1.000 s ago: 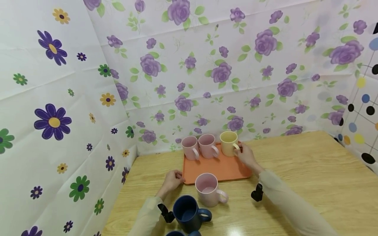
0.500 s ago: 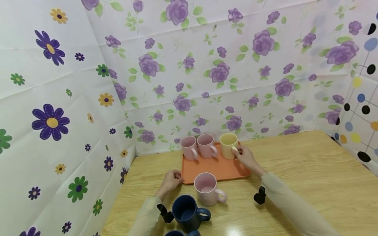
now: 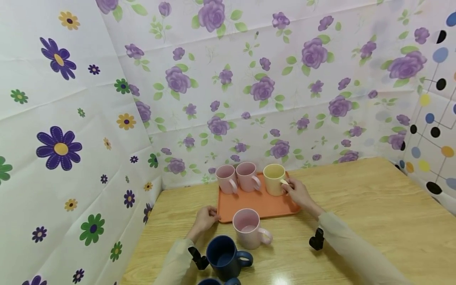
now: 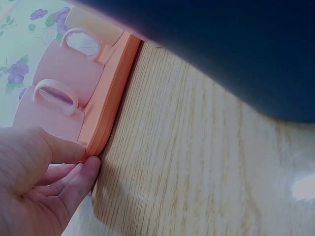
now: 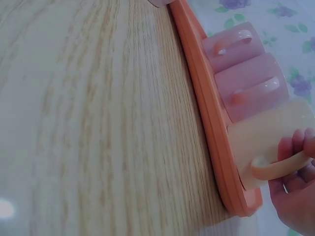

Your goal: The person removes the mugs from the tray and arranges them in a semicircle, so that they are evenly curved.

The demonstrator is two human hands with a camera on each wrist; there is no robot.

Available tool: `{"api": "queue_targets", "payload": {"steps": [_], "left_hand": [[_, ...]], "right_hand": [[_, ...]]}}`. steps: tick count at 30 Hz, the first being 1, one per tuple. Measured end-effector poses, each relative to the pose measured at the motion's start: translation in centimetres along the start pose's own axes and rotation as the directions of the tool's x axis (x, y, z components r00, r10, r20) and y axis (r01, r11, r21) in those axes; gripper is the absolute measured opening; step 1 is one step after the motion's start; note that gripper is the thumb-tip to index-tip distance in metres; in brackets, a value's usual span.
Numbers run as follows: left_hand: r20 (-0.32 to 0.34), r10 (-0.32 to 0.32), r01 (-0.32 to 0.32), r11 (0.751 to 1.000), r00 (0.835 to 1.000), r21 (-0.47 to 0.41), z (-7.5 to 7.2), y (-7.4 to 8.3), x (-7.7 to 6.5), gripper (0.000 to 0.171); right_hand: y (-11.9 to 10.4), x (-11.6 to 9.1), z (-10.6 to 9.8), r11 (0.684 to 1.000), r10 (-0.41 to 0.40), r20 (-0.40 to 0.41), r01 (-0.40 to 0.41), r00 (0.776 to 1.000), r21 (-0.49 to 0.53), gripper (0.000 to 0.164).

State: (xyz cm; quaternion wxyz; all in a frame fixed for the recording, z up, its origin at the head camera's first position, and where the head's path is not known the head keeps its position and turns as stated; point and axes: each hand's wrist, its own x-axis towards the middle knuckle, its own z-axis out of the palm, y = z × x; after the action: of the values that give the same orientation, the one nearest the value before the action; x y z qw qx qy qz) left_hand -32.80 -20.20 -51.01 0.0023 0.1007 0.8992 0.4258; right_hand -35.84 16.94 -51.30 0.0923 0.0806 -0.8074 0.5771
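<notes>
Right hand (image 5: pixel 298 195) partly beyond right wrist view's edge

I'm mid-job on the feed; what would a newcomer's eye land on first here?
Probably the yellow mug at the right side of the orange tray, its handle pinched by the right hand, with two pink mugs to its left. Then the left hand gripping the tray's near left corner, and a dark blue mug on the table nearer the camera. Behind, the purple-rose backdrop fills much of the head view's upper part.
</notes>
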Motion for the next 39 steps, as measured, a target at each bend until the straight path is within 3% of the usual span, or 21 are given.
{"api": "queue_targets", "payload": {"steps": [13, 19, 29, 39], "left_hand": [[0.003, -0.016, 0.016, 1.0, 1.0, 0.008, -0.1, 0.5, -0.2, 0.028], [0.004, -0.022, 0.022, 1.0, 1.0, 0.005, -0.1, 0.5, -0.2, 0.029], [0.006, -0.004, 0.004, 1.0, 1.0, 0.011, -0.1, 0.4, -0.2, 0.028], [0.008, -0.022, 0.022, 1.0, 1.0, -0.01, 0.0, 0.1, -0.1, 0.027]], "right_hand": [[0.2, -0.9, -0.6, 0.989, -0.06, 0.089, 0.047, 0.994, 0.138, 0.02], [0.1, -1.6, -0.7, 0.99, -0.084, 0.1, 0.071, 0.991, 0.122, 0.021], [-1.0, -2.7, -0.7, 0.985, -0.016, 0.097, -0.001, 0.995, 0.175, 0.029], [-2.3, -4.1, -1.2, 0.969, -0.046, 0.139, 0.011, 0.989, 0.248, 0.036]]}}
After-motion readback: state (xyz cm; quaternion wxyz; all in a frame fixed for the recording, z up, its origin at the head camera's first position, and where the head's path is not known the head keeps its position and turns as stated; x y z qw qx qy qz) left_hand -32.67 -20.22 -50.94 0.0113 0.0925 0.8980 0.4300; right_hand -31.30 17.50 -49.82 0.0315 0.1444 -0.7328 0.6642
